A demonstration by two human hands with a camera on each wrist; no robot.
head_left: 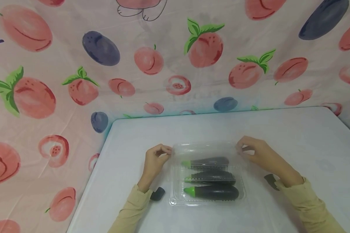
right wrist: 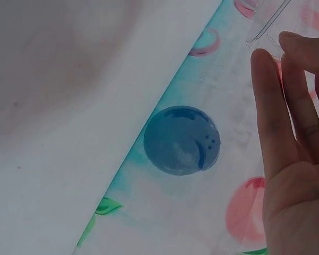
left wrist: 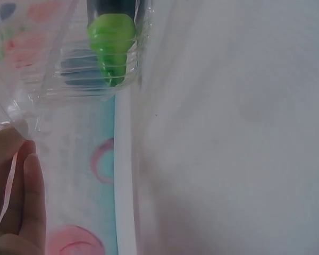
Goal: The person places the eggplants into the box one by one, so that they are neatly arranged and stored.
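Observation:
A clear plastic clamshell box [head_left: 204, 147] stands on the table with its lid raised at the far side. Inside lie three dark eggplants with bright green stem ends: a near one [head_left: 217, 192], a middle one [head_left: 218, 177] and a far one [head_left: 213, 161]. My left hand [head_left: 156, 161] pinches the lid's left corner between thumb and fingers. On the opposite side, my right hand [head_left: 258, 152] pinches the right corner. The left wrist view shows a green stem end [left wrist: 112, 45] through the plastic; in the right wrist view, fingertips meet at a lid corner [right wrist: 260, 34].
The white table [head_left: 128, 136] runs up to a hanging cloth [head_left: 151, 32] printed with peaches and plums, which covers the back and left side. A black wrist-worn piece [head_left: 157, 194] sits by the left cuff, and another [head_left: 271, 182] by the right cuff.

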